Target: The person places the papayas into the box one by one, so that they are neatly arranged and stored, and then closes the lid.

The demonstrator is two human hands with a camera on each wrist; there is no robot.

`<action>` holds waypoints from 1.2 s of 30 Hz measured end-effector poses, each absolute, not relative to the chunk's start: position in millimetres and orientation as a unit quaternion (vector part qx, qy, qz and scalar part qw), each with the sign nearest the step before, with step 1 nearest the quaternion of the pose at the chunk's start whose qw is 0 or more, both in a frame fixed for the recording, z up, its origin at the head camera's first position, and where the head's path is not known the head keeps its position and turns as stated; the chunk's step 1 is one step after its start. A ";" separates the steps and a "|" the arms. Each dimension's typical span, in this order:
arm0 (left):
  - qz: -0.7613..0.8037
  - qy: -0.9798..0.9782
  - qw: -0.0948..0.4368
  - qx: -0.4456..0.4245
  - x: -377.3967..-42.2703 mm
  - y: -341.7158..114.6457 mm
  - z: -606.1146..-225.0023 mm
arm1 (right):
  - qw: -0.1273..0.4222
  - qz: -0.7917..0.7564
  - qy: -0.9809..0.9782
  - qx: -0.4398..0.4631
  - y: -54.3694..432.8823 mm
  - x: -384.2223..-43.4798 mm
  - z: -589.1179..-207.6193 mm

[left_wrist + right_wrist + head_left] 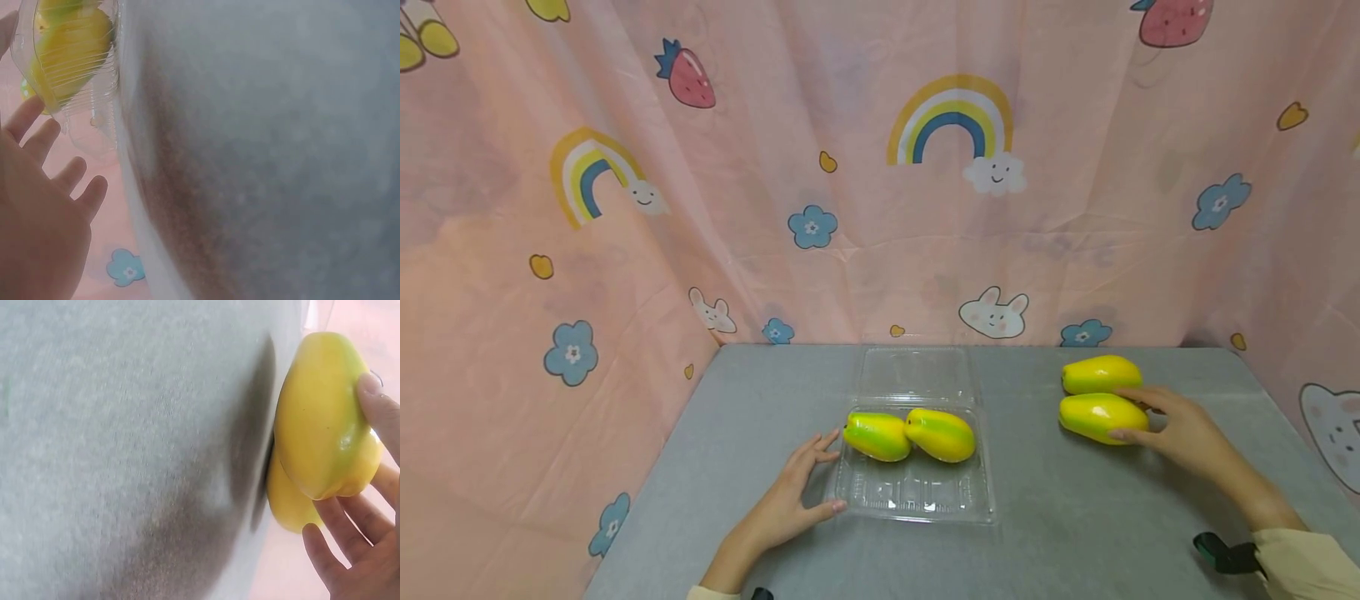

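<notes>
At the table's right side, my right hand grips the nearer yellow-green papaya by its end, thumb on the front side and fingers on the far side. In the right wrist view the thumb presses the papaya's skin. Right behind it lies another papaya. My left hand has its fingers spread at the left edge of a clear plastic clamshell box. Two papayas, a left one and a right one, lie side by side in the box's back half.
The box's transparent lid lies folded back towards the curtain. A grey table carries everything. Pink patterned curtain hangs along the table's back edge and both sides.
</notes>
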State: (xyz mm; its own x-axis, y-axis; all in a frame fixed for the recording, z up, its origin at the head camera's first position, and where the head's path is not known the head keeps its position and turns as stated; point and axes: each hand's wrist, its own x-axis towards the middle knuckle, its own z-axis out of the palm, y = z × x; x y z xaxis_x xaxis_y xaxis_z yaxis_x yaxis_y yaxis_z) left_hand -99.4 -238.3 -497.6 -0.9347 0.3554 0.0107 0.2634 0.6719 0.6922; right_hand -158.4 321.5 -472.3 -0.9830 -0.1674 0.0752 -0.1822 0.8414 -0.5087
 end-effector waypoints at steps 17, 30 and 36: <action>0.372 0.911 0.066 0.166 -99.8 -238.1 -498.9 | 0.052 0.266 -0.955 0.121 298.4 -148.9 -463.8; 0.373 0.911 0.068 0.164 -99.5 -237.5 -498.2 | 0.041 0.263 -0.957 0.116 277.7 -143.7 -452.9; 0.371 0.911 0.066 0.165 -99.4 -237.8 -498.5 | 0.030 0.269 -0.955 0.119 264.4 -140.1 -445.7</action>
